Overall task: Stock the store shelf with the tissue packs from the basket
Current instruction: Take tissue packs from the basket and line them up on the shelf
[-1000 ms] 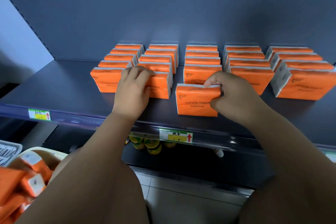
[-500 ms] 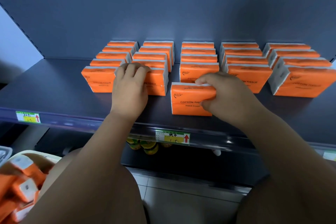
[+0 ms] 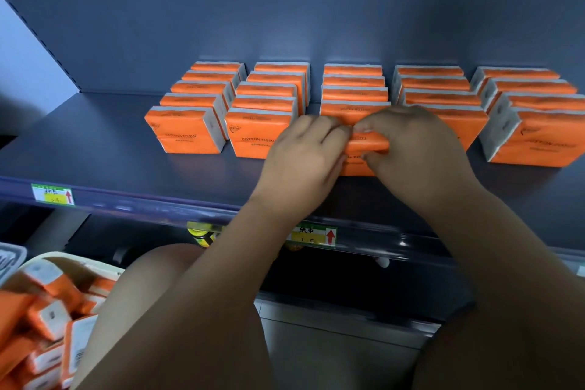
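Big dark shelf (image 3: 95,152) in front of me, and on it five rows of orange tissue packs (image 3: 190,133) running from the near edge to the back wall. Down at near left, the basket (image 3: 91,264), with loose packs (image 3: 47,320) heaped inside. More to stock, I'd say.

Now the hands. My left hand (image 3: 304,155) and right hand (image 3: 414,149) meet at the front of the middle row, both on one pack (image 3: 367,144). It stands on the shelf between my palms, long axis running left to right, just near of the row it belongs to.

My fingers (image 3: 329,131) are curled over its top edge from both ends, and the right thumb is tucked against its near face. That's a pinch, not a flat push. Neither hand is the nearer one. The row lies straight behind, so I reckon it wants a nudge to the far side.
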Motion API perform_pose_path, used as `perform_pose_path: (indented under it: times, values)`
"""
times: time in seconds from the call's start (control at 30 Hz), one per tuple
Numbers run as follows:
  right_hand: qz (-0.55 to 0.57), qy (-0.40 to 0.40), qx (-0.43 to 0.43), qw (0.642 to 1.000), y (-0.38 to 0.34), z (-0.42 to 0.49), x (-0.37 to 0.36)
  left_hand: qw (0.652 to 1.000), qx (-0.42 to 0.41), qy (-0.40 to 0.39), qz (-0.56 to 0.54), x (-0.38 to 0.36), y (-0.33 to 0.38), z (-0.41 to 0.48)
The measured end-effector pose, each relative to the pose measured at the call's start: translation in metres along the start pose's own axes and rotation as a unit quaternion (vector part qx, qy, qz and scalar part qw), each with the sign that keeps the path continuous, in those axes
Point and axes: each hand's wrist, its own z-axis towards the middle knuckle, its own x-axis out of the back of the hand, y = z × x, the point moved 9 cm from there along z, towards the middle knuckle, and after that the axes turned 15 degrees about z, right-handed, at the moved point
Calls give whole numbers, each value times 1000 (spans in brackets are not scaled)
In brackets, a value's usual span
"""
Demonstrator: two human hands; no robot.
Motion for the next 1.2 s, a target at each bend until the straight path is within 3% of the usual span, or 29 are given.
perform_pose_path:
  times: [0.13,0.4,0.7,0.87,1.2]
  values:
    - [-44,39,8,998,3,1,5,1000,14,14,1,-5,1,8]
    - [-92,37,-43,994,21,2,2,996,75,-26,-44,-24,-9,10]
    - [-116,37,-61,991,23,5,0,997,72,-3,14,-24,-10,12]
    - [-121,45,-72,989,22,4,4,992,114,-14,54,-20,-12,10]
    - [-60,-25,-91,994,6,0,-16,979,165,-51,107,-18,-22,5]
